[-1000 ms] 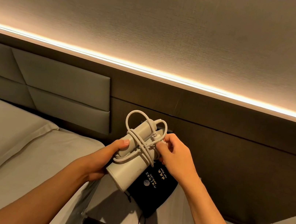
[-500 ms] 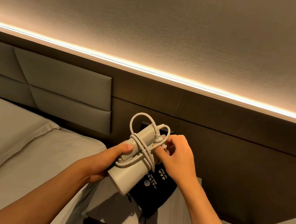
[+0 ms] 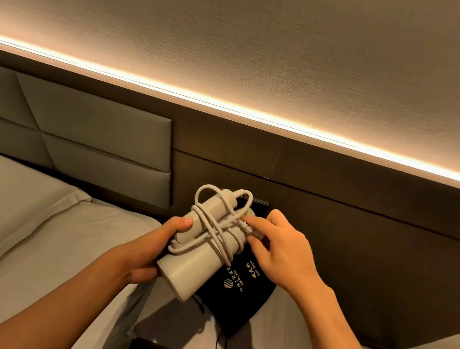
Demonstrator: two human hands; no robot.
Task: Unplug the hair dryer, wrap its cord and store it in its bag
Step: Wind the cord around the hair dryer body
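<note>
Hair dryer [image 3: 195, 256]: pale, cylindrical, folded; held tilted in the air above the bench, blunt end toward the camera. Unplugged, judging by the cord end being in hand.
Cord [image 3: 216, 226]: same pale colour, wound several turns round the dryer body, with two loose loops standing up at the far end. Wrapping looks nearly complete.
Left hand [image 3: 149, 247]: closed round the lower half of the dryer, thumb pressed on top beside the turns. It likely serves as the anchor, so the turns do not slip while the end is secured.
Right hand [image 3: 280, 250]: fingers pinch the cord's free end just beside the wound turns, apparently tucking it under them. Whether the plug itself is in the grip cannot be told.
Bag [image 3: 238, 292]: black drawstring pouch with gold lettering, lying flat on the bench directly beneath the dryer; mouth not visible. Its place under the hands suits a short transfer.
Bench [image 3: 281, 340]: pale bedside surface against the dark wall panel, carrying the bag.
Bed [image 3: 16, 220]: to the left, pale linen, not involved.
Remaining, by estimate: secure the end, open the bag, slide the dryer in.
</note>
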